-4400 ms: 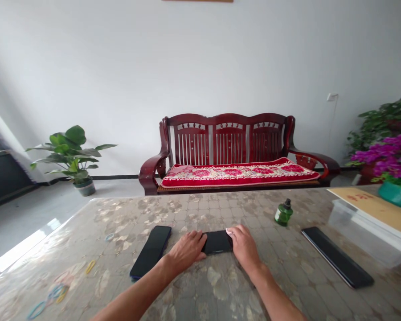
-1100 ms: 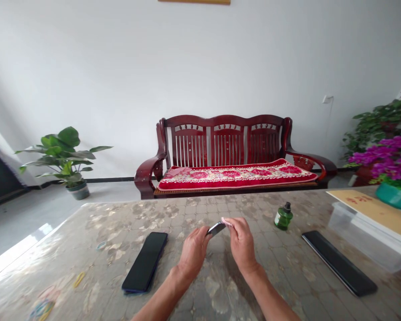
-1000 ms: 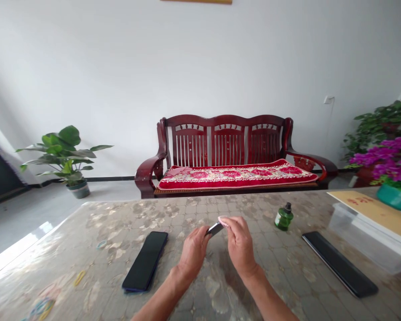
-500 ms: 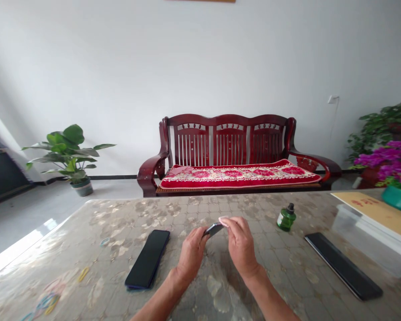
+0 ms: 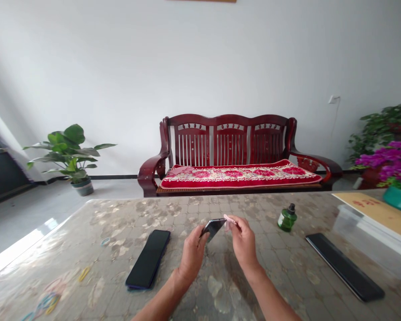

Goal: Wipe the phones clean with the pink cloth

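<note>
My left hand [image 5: 193,252] is closed around the lower left side of a dark smartphone [image 5: 214,228], held tilted above the table. Pinched in the fingers of my right hand [image 5: 243,244] is a small pale pink cloth [image 5: 228,221], right at the phone's upper right corner. Whether the cloth touches the phone there I cannot tell. Left of my hands, a second phone [image 5: 148,259] with a dark screen lies on the table. To the right stands a small green bottle [image 5: 287,219] with a black top.
A long black object [image 5: 344,265] lies at the right of the patterned table [image 5: 183,303], beside a clear plastic box [image 5: 364,240]. Coloured bands [image 5: 48,303] are at the lower left. Purple flowers [image 5: 392,158] stand at far right. A wooden bench [image 5: 229,142] is behind the table.
The phone has turned so more of its dark face shows. My right hand has shifted slightly right with the cloth, from the phone's top edge to its corner.
</note>
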{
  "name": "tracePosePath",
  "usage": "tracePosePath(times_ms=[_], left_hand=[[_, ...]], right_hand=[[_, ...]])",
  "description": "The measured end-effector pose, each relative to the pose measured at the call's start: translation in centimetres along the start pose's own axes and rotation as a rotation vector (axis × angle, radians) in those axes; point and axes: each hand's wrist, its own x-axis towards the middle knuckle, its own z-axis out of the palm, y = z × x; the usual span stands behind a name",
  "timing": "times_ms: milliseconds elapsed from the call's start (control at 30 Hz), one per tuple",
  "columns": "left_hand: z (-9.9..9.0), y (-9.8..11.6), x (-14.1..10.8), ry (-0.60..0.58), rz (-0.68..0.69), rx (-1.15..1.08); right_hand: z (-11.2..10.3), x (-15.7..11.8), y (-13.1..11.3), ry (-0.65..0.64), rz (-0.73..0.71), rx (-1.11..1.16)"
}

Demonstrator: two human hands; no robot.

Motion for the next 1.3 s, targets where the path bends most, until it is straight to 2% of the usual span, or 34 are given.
tracePosePath(times_ms=[100,200,333,467,533,667,767,867,967,1100,1200,1300], left_hand=[[0.3,0.4,0.3,0.018,-0.028,-0.026],[0.3,0.8,0.9,0.026,-0.014,-0.042],[-0.3,1.7,2.1,-0.008,0.067,-0.020],[-1.4,3.2,3.4,-0.198,0.178,0.088],[-1.9,4.0,4.0,-0.249,0.192,0.178],[-2.7,5.0,4.7,-0.256,0.236,0.441],[-2.6,5.2,4.8,-0.259,0.273,0.481],[-2.0,4.7,4.2,-0.171,0.227,0.391],[-1.3,3.4,3.1,0.004,0.134,0.287],[-1.2,1.6,1.6,0.169,0.058,0.147],[-2.1,0.8,0.6,0.221,0.022,0.095],[-3.7,0.3,-0.2,0.191,-0.003,0.129]], right_hand=[[0.8,-0.4,0.1,-0.013,0.190,0.176],[1.3,-0.8,0.1,-0.030,0.252,0.228],[1.3,-0.9,-0.1,-0.044,0.210,0.168],[1.0,-0.9,0.1,-0.057,0.164,0.125],[1.0,-0.9,0.2,-0.055,0.120,0.095],[1.1,-1.0,0.1,-0.049,0.032,0.046],[1.1,-0.9,-0.3,-0.033,-0.046,0.011],[0.9,-0.9,-0.5,-0.042,-0.148,-0.051],[0.6,-1.0,0.2,-0.074,-0.236,-0.144],[0.2,-1.5,1.9,-0.123,-0.273,-0.250],[0.2,-1.8,2.5,-0.143,-0.282,-0.308],[0.5,-1.9,2.0,-0.159,-0.317,-0.371]])
